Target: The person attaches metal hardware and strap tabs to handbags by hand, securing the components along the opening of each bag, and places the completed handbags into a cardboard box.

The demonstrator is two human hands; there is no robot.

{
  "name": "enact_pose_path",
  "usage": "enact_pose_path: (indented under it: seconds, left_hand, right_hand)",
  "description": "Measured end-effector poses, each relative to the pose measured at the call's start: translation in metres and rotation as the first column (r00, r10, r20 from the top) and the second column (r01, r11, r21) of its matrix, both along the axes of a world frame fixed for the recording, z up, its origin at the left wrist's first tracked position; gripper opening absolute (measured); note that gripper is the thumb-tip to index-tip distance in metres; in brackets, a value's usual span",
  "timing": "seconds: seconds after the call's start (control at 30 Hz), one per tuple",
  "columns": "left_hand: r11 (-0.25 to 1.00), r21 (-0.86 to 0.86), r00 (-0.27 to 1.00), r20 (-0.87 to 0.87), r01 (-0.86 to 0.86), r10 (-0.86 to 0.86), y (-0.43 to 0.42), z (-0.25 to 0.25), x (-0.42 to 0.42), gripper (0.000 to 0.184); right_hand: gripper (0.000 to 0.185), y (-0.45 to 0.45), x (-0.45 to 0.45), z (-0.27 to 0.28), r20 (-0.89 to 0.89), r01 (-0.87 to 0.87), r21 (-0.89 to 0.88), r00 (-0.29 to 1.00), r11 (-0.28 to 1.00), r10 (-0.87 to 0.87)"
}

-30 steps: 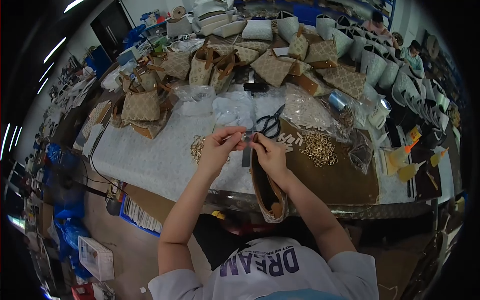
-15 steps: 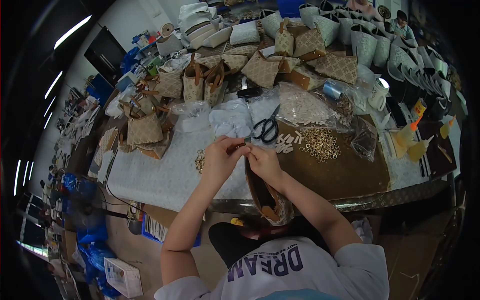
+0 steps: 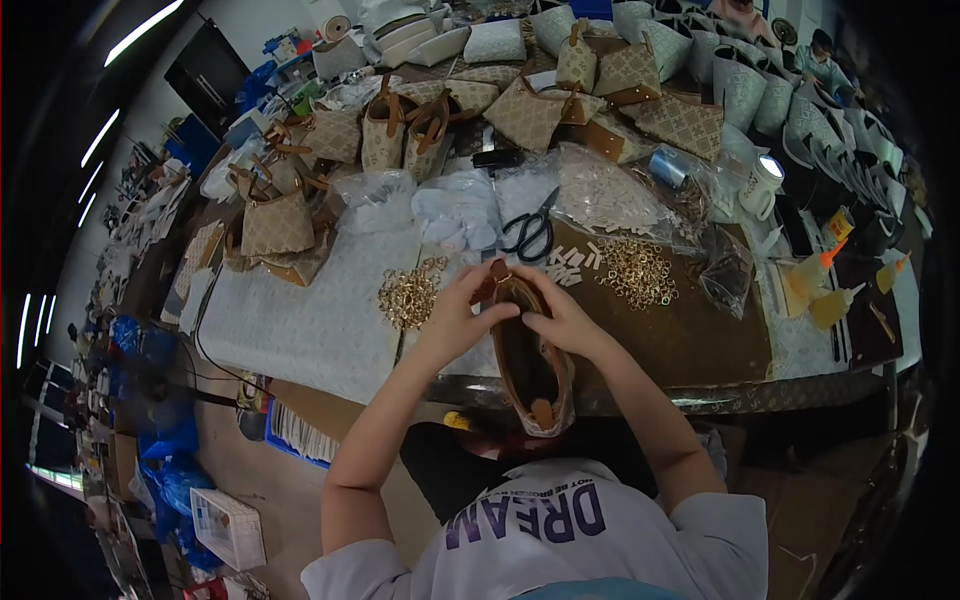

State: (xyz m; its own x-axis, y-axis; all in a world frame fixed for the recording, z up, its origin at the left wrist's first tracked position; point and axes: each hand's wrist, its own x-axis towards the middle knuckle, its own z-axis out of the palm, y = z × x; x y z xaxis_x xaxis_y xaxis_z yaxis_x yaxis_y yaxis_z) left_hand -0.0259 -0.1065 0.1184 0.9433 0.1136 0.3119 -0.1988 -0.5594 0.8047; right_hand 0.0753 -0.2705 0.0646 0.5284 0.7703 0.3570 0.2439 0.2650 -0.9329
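Note:
An open-topped bag [image 3: 530, 372] with a brown rim and dark inside hangs at the table's front edge. My left hand [image 3: 462, 312] grips its far end from the left, the thumb at the opening. From the right, my right hand [image 3: 562, 318] holds the same end, its thumb also on the rim. A small brown tab [image 3: 499, 270] shows between the fingertips. Gold metal rings [image 3: 408, 296] lie left of my left hand. Another heap of rings [image 3: 638, 273] and some small white strips [image 3: 572, 262] are right of my right hand. Black scissors [image 3: 530, 232] rest beyond the hands.
Patterned bags [image 3: 278, 222] stand at the left and across the back. Plastic bags [image 3: 610, 195], a white mug [image 3: 762, 188] and glue bottles [image 3: 832, 303] are on the right. A white crate [image 3: 228, 528] stands on the floor. Two people are at the back right.
The bag's opening has widened and turned up toward the camera. Both hands have moved from a close pinch at its end to holding its two sides. The view has shifted slightly.

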Motion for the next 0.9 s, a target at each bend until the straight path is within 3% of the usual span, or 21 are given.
enact_pose_path:
  seconds: [0.07, 0.1, 0.13, 0.2, 0.23, 0.33, 0.37, 0.5, 0.63, 0.83, 0.9]
  left_hand:
    - [0.978, -0.208, 0.996, -0.085, 0.015, -0.033, -0.004, -0.011, -0.011, 0.056]
    - [0.952, -0.307, 0.991, -0.125, 0.015, -0.056, -0.003, -0.015, -0.016, 0.059]
    - [0.946, -0.323, 0.991, -0.126, 0.006, -0.049, 0.003, -0.023, -0.016, 0.057]
    - [0.881, -0.473, 0.959, -0.246, 0.009, -0.141, 0.015, -0.027, -0.021, 0.053]
    - [0.82, -0.569, 0.947, -0.232, 0.054, -0.224, 0.019, -0.029, -0.022, 0.048]
    - [0.749, -0.661, 0.928, -0.302, -0.038, -0.219, 0.025, -0.03, -0.025, 0.036]
    - [0.661, -0.717, 0.902, -0.408, -0.222, -0.14, 0.016, -0.025, -0.024, 0.03]
    - [0.605, -0.785, 0.869, -0.388, -0.137, -0.307, 0.04, -0.032, -0.014, 0.027]
    - [0.528, -0.828, 0.805, -0.439, -0.19, -0.399, 0.052, -0.025, -0.007, 0.026]
    - [0.609, -0.793, 0.773, -0.386, 0.001, -0.504, 0.062, -0.016, -0.001, 0.028]
    - [0.596, -0.803, 0.748, -0.414, -0.031, -0.519, 0.063, -0.01, -0.001, 0.029]
  right_hand:
    - [0.043, -0.006, 0.006, -0.01, -0.176, -0.032, 0.007, 0.984, 0.999, 0.033]
    - [0.027, -0.005, 0.005, -0.008, -0.089, 0.074, 0.003, 0.993, 0.997, -0.073]
    - [0.025, -0.005, 0.01, -0.012, -0.091, 0.08, -0.08, 0.992, 0.994, -0.087]
    - [0.026, 0.001, 0.023, -0.021, -0.08, 0.076, -0.24, 0.992, 0.968, -0.098]
    - [0.033, 0.01, 0.019, -0.025, 0.025, 0.177, -0.134, 0.984, 0.975, -0.175]
    - [0.036, 0.015, 0.003, -0.004, 0.043, 0.269, -0.316, 0.962, 0.91, -0.27]
    - [0.036, 0.016, 0.0, -0.003, 0.042, 0.261, -0.333, 0.964, 0.906, -0.262]
    - [0.036, 0.019, -0.011, 0.002, 0.036, 0.244, -0.365, 0.968, 0.898, -0.249]
    - [0.035, 0.015, -0.017, 0.015, 0.057, 0.231, -0.458, 0.971, 0.858, -0.231]
    - [0.034, 0.016, -0.023, 0.011, 0.055, 0.263, -0.423, 0.963, 0.867, -0.265]
    - [0.034, 0.015, -0.024, 0.015, 0.048, 0.257, -0.424, 0.964, 0.868, -0.262]
